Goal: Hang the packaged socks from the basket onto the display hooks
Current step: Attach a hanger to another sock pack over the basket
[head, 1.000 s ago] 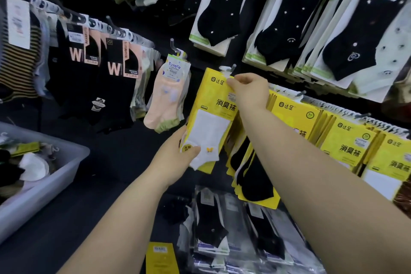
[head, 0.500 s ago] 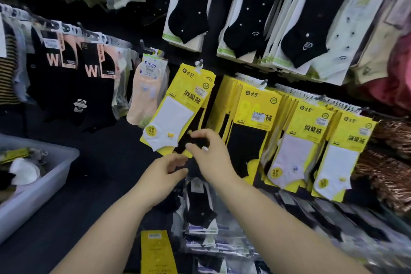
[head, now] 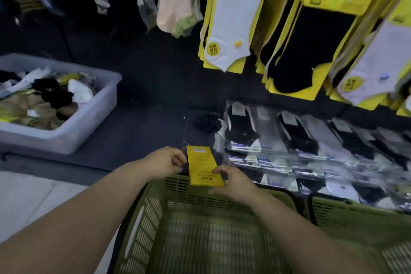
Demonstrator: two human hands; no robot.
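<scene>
**A:** What changed since a second ago?

**B:** The head has dropped from the rack. The white-sock pack (head: 231,29) that both hands were working on a second ago is now hanging on the wall, and the hands are off it. So that one is done and this is the next pick.

**A:** Where's the task item?

**B:** A yellow pack (head: 203,168) lies face down on the dark shelf, with its near end over the far rim of the green basket (head: 178,187).

**A:** Grip?

**B:** The left hand (head: 164,162) is curled and looks to be pinching the pack's left edge. The right hand (head: 231,182) has its fingers wrapped on the lower right corner. Both are grasping it, and it isn't lifted yet.

**A:** Anything left in the basket?

**B:** The visible floor shows no packs, so my guess is we're near the end. The display hooks are out of frame. The grey tub (head: 89,122) of loose socks sits well to the left.
</scene>
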